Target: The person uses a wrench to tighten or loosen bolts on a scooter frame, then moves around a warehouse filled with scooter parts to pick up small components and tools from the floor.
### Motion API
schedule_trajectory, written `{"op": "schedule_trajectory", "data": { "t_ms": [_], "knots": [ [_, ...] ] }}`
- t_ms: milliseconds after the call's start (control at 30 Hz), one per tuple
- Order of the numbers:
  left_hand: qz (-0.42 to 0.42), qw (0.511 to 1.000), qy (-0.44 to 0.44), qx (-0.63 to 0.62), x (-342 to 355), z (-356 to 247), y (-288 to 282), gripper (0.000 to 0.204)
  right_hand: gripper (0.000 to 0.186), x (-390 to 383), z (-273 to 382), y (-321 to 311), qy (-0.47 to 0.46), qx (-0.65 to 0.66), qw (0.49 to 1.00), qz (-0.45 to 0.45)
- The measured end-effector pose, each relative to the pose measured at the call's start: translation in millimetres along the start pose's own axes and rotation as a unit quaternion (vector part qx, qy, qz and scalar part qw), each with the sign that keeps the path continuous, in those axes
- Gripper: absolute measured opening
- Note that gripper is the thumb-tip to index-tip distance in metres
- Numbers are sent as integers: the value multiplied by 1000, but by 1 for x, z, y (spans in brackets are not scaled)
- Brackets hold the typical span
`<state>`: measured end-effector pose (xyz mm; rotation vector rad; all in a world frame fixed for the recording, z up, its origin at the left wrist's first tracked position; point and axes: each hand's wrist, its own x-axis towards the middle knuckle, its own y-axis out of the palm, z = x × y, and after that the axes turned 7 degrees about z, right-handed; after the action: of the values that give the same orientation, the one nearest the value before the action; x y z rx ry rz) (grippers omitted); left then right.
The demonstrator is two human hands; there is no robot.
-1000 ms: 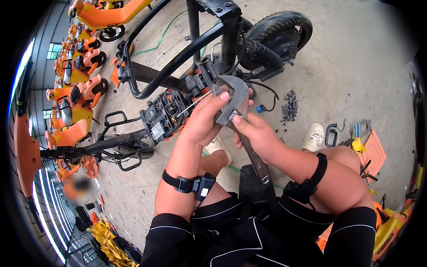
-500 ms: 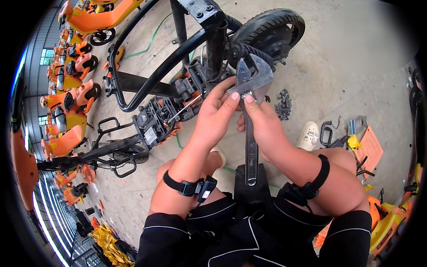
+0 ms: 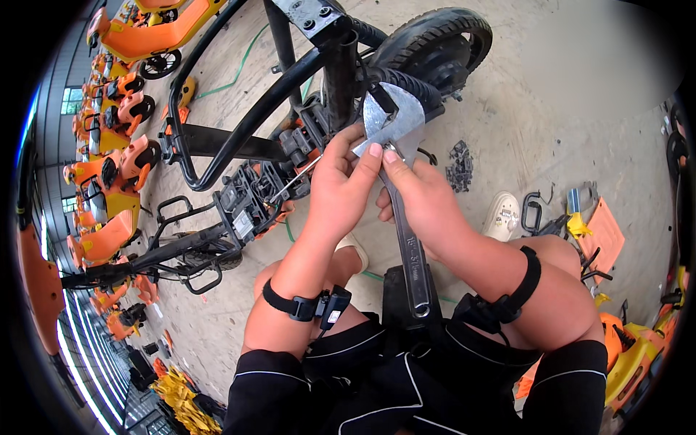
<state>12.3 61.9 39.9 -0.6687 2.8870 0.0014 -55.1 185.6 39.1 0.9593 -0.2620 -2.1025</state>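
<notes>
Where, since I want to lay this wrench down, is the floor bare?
Wide bare floor lies right of the small black parts, beyond the right pale shoe. A second patch, with a few scraps, separates the stripped frame from the yellow heap. Crowded: around the orange panel, and by the wheel beyond the wrench.

R hand (image 3: 419, 192) part. hidden, frame (image 3: 338, 83) cut @ top

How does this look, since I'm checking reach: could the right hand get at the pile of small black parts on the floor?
Probably not without letting go: the right hand grips the adjustable wrench. The way to the black parts looks otherwise open, though how far down they lie is unclear.
</notes>
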Motion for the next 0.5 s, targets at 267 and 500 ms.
{"op": "schedule_trajectory", "data": {
  "t_ms": [267, 500],
  "knots": [
    [-20, 1000, 6, 15, -7, -1, 3, 52, 52, -3, 16, 0, 4, 26, 999, 20],
    [-30, 999, 28, 25, -8, 2, 8, 51, 56, -7, 21, 4, 19, 50, 999, 0]
  ]
}}
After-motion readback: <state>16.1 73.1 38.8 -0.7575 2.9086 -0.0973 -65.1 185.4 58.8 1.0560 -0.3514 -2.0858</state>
